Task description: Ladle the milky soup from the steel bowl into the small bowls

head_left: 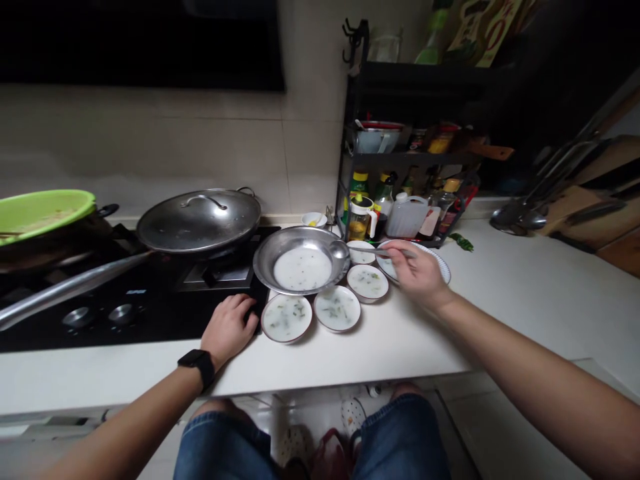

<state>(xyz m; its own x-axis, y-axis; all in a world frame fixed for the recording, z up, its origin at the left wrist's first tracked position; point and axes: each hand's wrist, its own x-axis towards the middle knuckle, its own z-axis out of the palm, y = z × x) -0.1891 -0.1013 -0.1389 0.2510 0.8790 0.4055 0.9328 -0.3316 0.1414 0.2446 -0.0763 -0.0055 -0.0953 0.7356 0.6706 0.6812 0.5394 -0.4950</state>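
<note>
- Soup, white with small dark bits, fills the bottom of the big bowl, which is shiny metal and stands on the bench.
- Ladle: its round end is at the right side of the big bowl. I cannot tell if it touches the rim. Its handle points off to the right.
- Right hand: it is to the right of the big bowl. Its fingers pinch the ladle's handle.
- Left hand: it rests in front and to the left of the big bowl, where the stove meets the bench. Its fingers are bent and loose. A black watch is on that wrist.
- Small bowls: two are in front of the big bowl, and two are to its right. The three nearest hold white soup with green bits. The ladle's handle partly hides the last one.
- Plate: it is right of the big bowl, partly behind the right hand.
- Dish: it is just behind the big bowl, with something yellow inside.
- Stove: it is black, left of the big bowl. A lid covers a pan there, and a green basket is farther left.
- Rack: it is behind the big bowl, to the right, full of bottles and jugs.
</note>
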